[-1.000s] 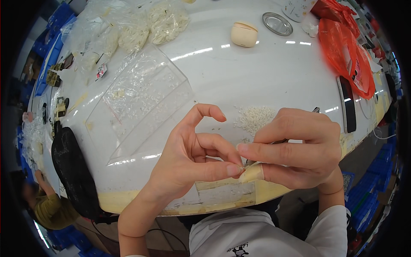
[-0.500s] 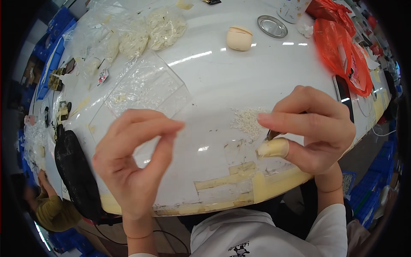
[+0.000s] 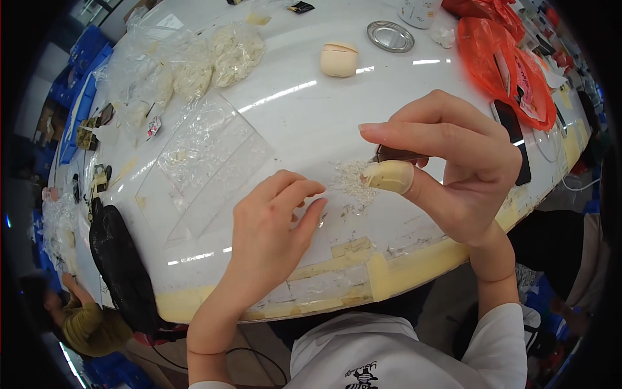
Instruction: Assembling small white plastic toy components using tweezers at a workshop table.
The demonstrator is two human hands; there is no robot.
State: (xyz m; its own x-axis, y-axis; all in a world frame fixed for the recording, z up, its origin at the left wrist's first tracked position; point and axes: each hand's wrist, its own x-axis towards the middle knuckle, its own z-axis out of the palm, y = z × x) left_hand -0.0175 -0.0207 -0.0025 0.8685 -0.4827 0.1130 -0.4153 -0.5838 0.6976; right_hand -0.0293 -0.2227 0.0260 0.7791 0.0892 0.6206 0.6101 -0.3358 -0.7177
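A pile of tiny whitish pieces [image 3: 355,179] lies on the white table. My left hand [image 3: 275,223] is low over the table just left of this pile, its thumb and index fingertips slightly apart with nothing visible between them. Raised above the pile's right side, my right hand [image 3: 457,165] grips a small dark blade-like tool [image 3: 400,154], mostly hidden by the fingers. A pale yellow covering [image 3: 391,176] wraps that hand's thumb.
Clear plastic sheets [image 3: 201,162] lie to the left, with bags of pale parts [image 3: 236,55] behind. A black pouch [image 3: 120,266] is at the left edge. Farther back are a cream case [image 3: 339,59], a metal lid [image 3: 391,36] and a red bag [image 3: 499,71]; a phone [image 3: 512,139] lies right.
My left hand has moved right and down toward the pile, and its pinched fingertips have parted. My right hand has risen slightly away from me, still gripping the dark tool. The view has shifted.
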